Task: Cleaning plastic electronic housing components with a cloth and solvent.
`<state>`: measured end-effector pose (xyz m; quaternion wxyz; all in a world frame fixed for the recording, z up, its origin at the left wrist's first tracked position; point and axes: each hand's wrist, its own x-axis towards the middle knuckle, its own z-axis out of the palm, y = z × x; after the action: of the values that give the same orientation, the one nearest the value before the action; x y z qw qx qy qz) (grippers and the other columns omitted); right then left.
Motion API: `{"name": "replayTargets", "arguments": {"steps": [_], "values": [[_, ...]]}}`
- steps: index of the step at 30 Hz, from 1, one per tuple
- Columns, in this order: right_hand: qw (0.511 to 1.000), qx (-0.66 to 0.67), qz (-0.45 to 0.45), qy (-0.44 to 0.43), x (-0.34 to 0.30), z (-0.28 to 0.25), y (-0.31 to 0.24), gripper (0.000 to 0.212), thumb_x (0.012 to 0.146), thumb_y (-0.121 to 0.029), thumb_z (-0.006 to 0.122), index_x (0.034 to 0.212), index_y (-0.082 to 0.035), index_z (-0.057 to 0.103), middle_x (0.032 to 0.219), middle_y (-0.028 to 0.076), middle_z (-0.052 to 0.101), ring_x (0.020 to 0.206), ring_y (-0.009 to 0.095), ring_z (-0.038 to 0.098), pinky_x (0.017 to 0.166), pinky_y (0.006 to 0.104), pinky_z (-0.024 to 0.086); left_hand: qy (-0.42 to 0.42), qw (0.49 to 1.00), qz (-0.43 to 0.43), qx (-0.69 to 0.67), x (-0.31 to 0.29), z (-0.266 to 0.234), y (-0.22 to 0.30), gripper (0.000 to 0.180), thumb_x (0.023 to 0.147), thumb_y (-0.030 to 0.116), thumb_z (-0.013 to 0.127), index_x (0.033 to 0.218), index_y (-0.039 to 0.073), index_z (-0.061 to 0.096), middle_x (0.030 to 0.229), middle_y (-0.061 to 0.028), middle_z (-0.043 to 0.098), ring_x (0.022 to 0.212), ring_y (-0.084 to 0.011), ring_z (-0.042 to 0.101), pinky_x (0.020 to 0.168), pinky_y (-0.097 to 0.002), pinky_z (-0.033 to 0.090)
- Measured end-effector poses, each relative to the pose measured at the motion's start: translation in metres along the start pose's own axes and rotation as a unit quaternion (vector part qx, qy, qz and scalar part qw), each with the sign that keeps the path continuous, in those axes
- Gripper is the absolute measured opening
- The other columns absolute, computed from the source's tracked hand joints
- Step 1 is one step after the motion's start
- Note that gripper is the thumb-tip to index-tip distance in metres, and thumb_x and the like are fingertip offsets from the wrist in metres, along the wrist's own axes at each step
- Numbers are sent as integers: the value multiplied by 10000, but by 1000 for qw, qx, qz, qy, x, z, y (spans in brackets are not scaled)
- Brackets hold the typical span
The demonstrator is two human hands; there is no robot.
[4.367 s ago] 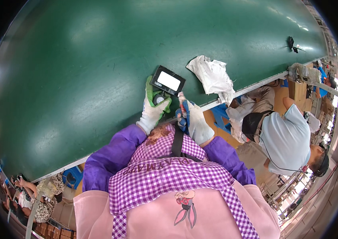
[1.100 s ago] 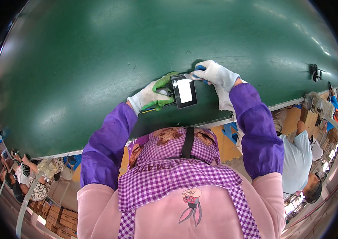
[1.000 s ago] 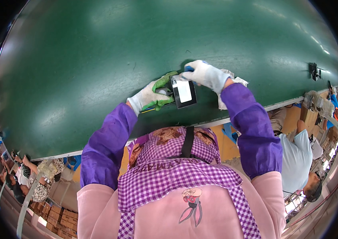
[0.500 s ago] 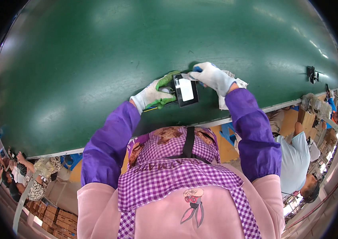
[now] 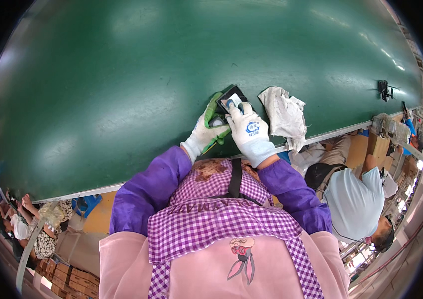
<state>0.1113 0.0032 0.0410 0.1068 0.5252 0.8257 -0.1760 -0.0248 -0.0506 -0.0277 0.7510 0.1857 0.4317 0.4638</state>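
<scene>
My left hand (image 5: 205, 131), in a white and green glove, grips a flat black box-shaped part (image 5: 233, 91) from its left side, just above the table's near edge. A white label (image 5: 235, 98) covers much of the part's upper face. A rounded grey piece (image 5: 216, 122) shows between the left thumb and fingers. Over the label lies my right hand (image 5: 249, 130), in a white glove, with its fingers curled and their tips on the part's face. Something thin and pale shows at those fingertips, too small to make out. A crumpled white cloth (image 5: 286, 113) lies right of the right hand.
The green tabletop (image 5: 122, 74) stretches ahead, with a metal edge (image 5: 82, 190) close to me. A small black device (image 5: 384, 90) stands at the far right. A seated person in light blue (image 5: 356, 202) is at my right; other people sit at the far left.
The black part has tilted anticlockwise. My right hand has moved left and nearer me, from the part's right edge onto its label, leaving the white cloth fully in view.
</scene>
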Motion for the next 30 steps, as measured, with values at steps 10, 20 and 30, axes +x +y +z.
{"name": "replayTargets", "arguments": {"steps": [10,20,30], "values": [[998,52,36,-23,21,7,3,293,923,-270,494,1156,-112,575,1057,172,584,831,353,655,714,453,534,13,999,18,31,6,-5,-11,858,742,54,750,1465,94,290,1263,-73,536,1126,-151,508,954,-298,445],[992,76,96,-19,29,-1,-4,314,925,-278,491,1172,-107,583,1023,192,598,839,379,641,732,475,522,11,999,-10,51,5,2,-3,899,729,54,747,1484,108,261,1267,-62,535,1072,-141,526,884,-289,486],[995,38,88,-33,29,1,-11,299,927,-284,472,1107,-67,572,1040,207,602,866,386,642,760,467,524,18,1000,14,10,3,2,-7,908,718,3,717,1488,93,244,1275,-85,533,1124,-167,515,966,-305,437]]}}
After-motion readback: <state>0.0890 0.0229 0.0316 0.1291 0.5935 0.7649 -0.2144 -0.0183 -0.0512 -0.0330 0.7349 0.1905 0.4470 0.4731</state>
